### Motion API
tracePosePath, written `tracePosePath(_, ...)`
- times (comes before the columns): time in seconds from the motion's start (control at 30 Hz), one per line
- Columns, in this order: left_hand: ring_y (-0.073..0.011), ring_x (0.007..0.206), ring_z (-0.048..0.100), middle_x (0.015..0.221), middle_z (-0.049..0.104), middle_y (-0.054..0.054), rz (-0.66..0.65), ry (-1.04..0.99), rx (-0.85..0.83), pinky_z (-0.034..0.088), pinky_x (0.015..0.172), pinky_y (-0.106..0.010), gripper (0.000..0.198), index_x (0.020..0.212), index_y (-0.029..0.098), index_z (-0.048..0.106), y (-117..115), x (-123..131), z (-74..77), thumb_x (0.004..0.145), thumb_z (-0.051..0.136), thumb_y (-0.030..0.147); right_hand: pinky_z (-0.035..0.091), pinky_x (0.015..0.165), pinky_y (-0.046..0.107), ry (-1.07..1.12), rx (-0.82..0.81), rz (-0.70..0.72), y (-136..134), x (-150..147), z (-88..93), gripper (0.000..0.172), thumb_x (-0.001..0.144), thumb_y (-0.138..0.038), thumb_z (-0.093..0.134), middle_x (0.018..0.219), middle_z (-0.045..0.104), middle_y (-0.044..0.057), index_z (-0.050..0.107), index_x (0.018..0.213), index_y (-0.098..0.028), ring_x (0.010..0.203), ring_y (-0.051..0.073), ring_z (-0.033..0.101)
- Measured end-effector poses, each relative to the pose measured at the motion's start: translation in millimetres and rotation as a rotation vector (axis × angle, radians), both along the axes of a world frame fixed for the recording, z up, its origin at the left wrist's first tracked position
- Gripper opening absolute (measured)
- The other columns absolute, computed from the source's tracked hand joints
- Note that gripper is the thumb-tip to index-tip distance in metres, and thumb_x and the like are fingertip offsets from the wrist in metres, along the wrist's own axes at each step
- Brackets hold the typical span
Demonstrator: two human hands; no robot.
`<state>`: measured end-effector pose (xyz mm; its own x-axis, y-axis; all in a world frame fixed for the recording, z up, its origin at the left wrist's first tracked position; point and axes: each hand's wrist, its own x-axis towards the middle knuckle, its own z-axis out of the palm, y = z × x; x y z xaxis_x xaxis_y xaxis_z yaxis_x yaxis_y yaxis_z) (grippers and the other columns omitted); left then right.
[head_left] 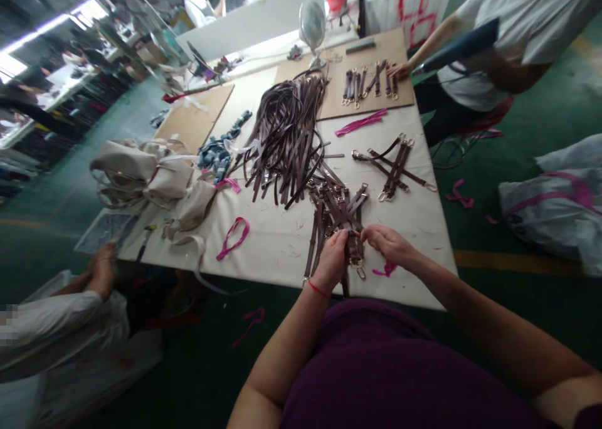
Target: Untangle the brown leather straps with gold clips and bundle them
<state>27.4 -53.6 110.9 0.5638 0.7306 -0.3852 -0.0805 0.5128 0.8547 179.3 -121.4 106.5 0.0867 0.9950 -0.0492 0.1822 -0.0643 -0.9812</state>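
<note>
My left hand [332,259] and my right hand [386,241] meet at the near edge of the white table [282,241]. Both are closed on a short dark brown leather strap [353,253] with gold metal clasps, held just above the tabletop. A red thread circles my left wrist. Just beyond my hands lies a heap of similar short straps with clasps [336,206]. Farther back spreads a big pile of long brown straps [286,134]. To the right of it is a small bundle of strapped pieces [395,165].
Pink ribbons [232,236] lie on the table and floor. Beige bags [141,172] are piled at the left. A person in white sits at the near left [70,316]. Another person's hand [399,71] touches straps on a brown board [371,78]. White sacks [555,209] lie on the green floor.
</note>
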Motion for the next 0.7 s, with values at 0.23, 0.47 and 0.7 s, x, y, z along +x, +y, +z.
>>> tracePosePath(0.23,-0.0108,0.058,0.053,0.072,0.062,-0.001,0.056,0.044,-0.032,0.04,0.054,-0.022,0.034,0.087,0.015,0.063,4.7,-0.7,-7.2,0.08,0.061,0.048,0.045,0.065,0.027,-0.163,-0.003,-0.046,-7.9,-11.5,6.4,0.042,0.086,-0.054,0.057,0.088,0.064,0.004,0.053,0.108,-0.019,0.072,0.016,0.058)
tracePosePath(0.47,-0.0056,0.051,0.044,0.062,0.049,0.006,0.123,0.039,0.026,0.033,0.047,-0.018,0.031,0.079,0.016,0.055,7.0,0.8,-21.3,0.076,0.069,0.044,0.045,0.071,0.029,-0.484,-0.034,-0.047,-9.3,-36.8,13.3,0.042,0.08,-0.027,0.059,0.105,0.067,0.009,0.051,0.121,-0.02,0.084,0.022,0.064)
tracePosePath(0.7,-0.0131,0.074,0.063,0.089,0.065,-0.007,0.161,-0.144,-0.315,0.048,0.064,-0.024,0.031,0.096,0.012,0.061,17.2,-5.6,-21.3,0.085,0.062,0.041,0.028,0.044,0.024,0.485,-0.224,0.032,-12.0,-29.2,7.3,0.032,0.087,-0.034,0.04,0.05,0.042,-0.005,0.06,0.101,-0.014,0.041,0.009,0.029)
